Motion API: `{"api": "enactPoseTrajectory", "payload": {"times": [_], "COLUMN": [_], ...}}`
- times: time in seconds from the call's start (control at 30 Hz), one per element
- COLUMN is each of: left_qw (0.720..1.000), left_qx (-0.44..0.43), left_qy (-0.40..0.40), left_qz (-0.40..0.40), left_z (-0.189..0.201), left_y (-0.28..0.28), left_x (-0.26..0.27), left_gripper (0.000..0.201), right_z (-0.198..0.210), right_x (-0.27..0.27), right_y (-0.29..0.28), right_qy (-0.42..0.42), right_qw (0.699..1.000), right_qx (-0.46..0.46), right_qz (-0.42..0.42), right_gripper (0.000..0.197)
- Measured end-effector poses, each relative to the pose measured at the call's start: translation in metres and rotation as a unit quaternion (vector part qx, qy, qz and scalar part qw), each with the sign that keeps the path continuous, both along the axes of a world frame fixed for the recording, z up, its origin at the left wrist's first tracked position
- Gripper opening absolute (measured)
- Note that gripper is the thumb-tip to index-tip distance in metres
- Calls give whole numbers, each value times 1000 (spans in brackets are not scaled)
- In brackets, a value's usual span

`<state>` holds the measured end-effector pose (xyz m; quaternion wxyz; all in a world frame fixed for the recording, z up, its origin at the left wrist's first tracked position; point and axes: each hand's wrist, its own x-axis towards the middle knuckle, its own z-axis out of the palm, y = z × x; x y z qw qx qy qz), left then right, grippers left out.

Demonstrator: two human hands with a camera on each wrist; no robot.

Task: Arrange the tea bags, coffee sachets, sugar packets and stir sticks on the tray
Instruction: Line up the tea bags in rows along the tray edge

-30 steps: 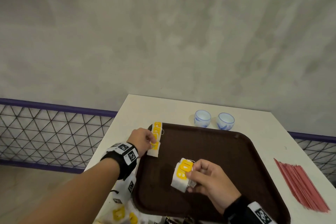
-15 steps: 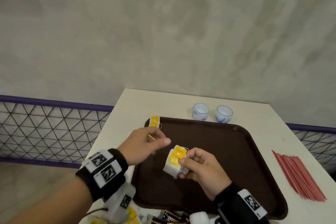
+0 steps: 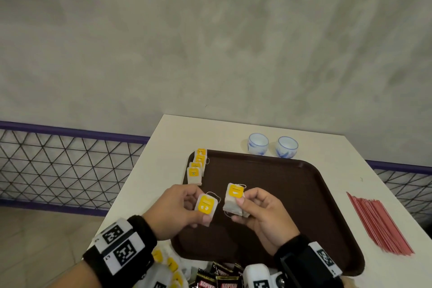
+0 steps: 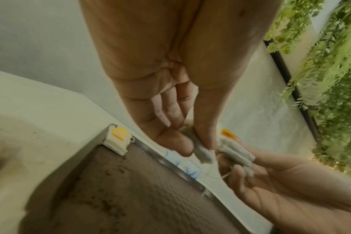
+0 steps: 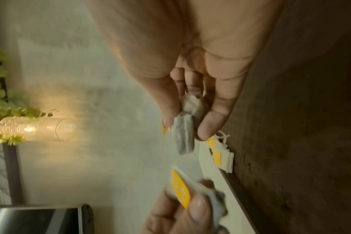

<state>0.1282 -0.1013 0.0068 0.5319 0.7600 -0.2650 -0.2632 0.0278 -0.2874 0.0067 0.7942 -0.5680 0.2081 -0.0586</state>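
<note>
Grey concrete wall stands behind a cream table (image 3: 177, 138), and on that table sits a dark brown tray (image 3: 292, 194). Fingers of my left hand (image 3: 177, 210) pinch 1 tea bag (image 3: 206, 208), thumb on its yellow tag, holding it above the near left part of the tray. Fingers of my right hand (image 3: 261, 215) are curled round a small stack of tea bags (image 3: 233, 203) just beside it; I cannot count the stack exactly, though the left wrist view shows several grey-white layers (image 4: 236, 153). The 2 hands are close but the bags do not touch. Each bag is a pale paper pouch with a square yellow tag and a thin white string.

Along the tray's far left edge lies a row of 4 tea bags (image 3: 197, 168), overlapping, tags up. Beyond the tray's far rim stand 2 white cups with blue pattern (image 3: 271, 146), side by side. To the right of the tray, on the table, lies a bundle of red stir sticks (image 3: 378, 224). At the near edge I see dark coffee sachets (image 3: 217, 280), at least 3, and more yellow-tagged tea bags (image 3: 168, 264) under my left wrist.
</note>
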Motion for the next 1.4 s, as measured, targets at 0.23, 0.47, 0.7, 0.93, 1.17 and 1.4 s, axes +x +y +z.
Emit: {"api": "enactPoseTrajectory", "payload": {"times": [0.23, 0.47, 0.7, 0.93, 1.17, 1.4], "left_qw": [961, 924, 894, 856, 846, 852], "left_qx": [205, 311, 387, 437, 461, 443], "left_qy": [-154, -96, -156, -249, -228, -247], "left_qz": [101, 198, 164, 121, 145, 128], "left_z": [-16, -29, -27, -22, -31, -10], "left_y": [-9, -37, -39, -34, -46, -43], "left_x": [38, 77, 91, 90, 86, 79], "left_gripper": [22, 31, 49, 36, 27, 25], "right_z": [-10, -17, -22, -23, -21, -16], "right_x": [-14, -22, -22, -19, -22, -28], "right_y": [-19, -31, -37, -33, -25, -25], "right_qy": [35, 49, 67, 61, 53, 52], "right_qw": [998, 997, 995, 995, 996, 997], "right_qx": [-21, -33, -43, -52, -49, -48], "right_qz": [-38, -56, -62, -56, -50, -41], "right_gripper": [7, 8, 7, 9, 12, 8]}}
